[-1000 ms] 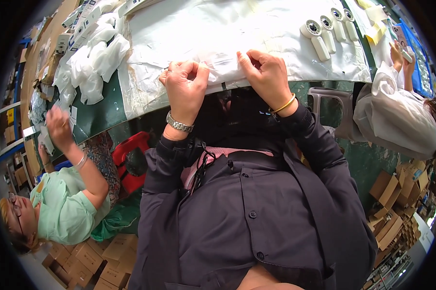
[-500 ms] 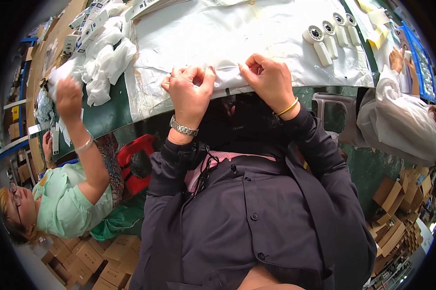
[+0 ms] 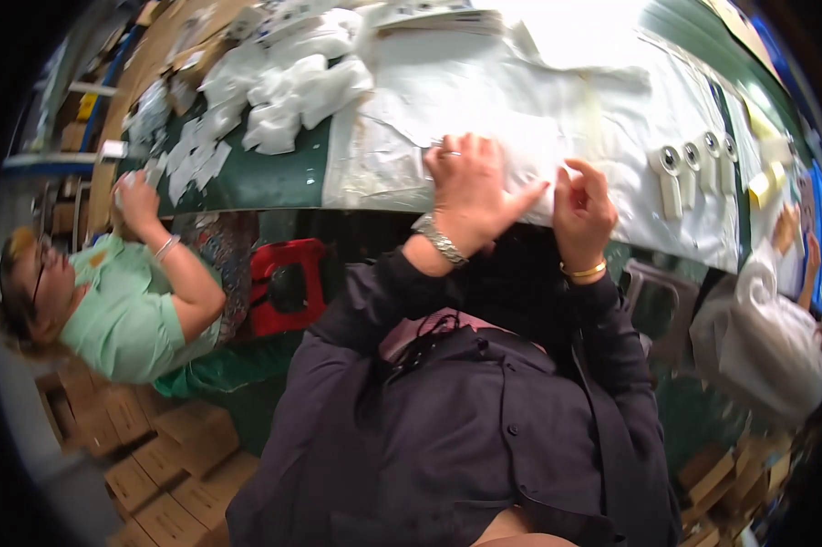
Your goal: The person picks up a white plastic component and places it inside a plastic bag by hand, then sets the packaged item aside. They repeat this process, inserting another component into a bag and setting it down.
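- at the far left, a shelving rack (image 3: pixel 60 162) with a few cardboard boxes on it; their contents are hidden.
- at the left, a co-worker in a green shirt (image 3: pixel 133 310) sits at the green table (image 3: pixel 288 175), hands close around something small and pale, too blurred to name.
- near left, brown cardboard boxes (image 3: pixel 166 460) stand packed together on the floor; what is in them cannot be seen.
- on the table's left part, a heap of puffy white plastic bags (image 3: pixel 283 96), contents hidden, with loose white slips (image 3: pixel 196 166) just beside it.
- below that table edge, a red stool (image 3: pixel 288 278).
- far middle, flat white cartons (image 3: pixel 438 18) lie stacked; their insides do not show.
- centre, the person's left hand (image 3: pixel 473 193) is released, fingers spread over white plastic sheeting (image 3: pixel 602 123), which covers the table's middle in front of the person.
- just right of it, the right hand (image 3: pixel 582 208) has curled fingers at the sheeting's near part; whether they pinch anything, i cannot tell.
- right, a grey stool (image 3: pixel 661 283); beyond it, four white handheld devices (image 3: pixel 671 182) with round, dark-centred heads lie in a row on the sheeting.
- near right, brown cartons (image 3: pixel 716 479), blurred, contents unclear.
- far right, another co-worker in pale clothing (image 3: pixel 762 342) beside a blue crate (image 3: pixel 819 219); its contents are too blurred to tell.
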{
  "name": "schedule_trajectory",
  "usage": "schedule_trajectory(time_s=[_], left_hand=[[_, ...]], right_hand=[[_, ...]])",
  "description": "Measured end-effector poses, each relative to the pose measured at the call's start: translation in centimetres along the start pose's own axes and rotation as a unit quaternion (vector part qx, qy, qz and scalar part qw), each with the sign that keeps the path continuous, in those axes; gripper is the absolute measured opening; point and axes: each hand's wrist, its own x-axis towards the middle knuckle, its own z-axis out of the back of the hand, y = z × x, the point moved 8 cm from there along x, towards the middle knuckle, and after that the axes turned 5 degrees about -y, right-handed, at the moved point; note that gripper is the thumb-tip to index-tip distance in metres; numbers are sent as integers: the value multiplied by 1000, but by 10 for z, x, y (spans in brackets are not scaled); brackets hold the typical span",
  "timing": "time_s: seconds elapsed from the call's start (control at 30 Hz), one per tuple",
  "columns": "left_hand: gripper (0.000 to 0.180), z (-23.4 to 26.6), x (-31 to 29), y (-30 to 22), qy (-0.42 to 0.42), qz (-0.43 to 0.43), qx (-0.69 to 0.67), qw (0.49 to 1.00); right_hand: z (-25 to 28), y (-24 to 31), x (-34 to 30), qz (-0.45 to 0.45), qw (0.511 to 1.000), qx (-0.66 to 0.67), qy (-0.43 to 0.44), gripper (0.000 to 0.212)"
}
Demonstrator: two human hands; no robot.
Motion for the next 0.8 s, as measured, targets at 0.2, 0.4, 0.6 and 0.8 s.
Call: schedule_trajectory(time_s=[0.2,0.4,0.6,0.8], left_hand=[[62,2,-2,-12,22,-2,-123,992],[64,12,1,-4,15,-19,-189,982],[64,35,-1,54,11,118,-312,943],[58,81,-27,188,-205,221,-297,906]], right_hand=[[-3,4,-2,0,1000,3,4,19],[-2,4,-1,12,1000,-14,7,16],[-2,6,0,31,999,-27,2,16],[-4,9,-1,40,999,-34,4,16]])
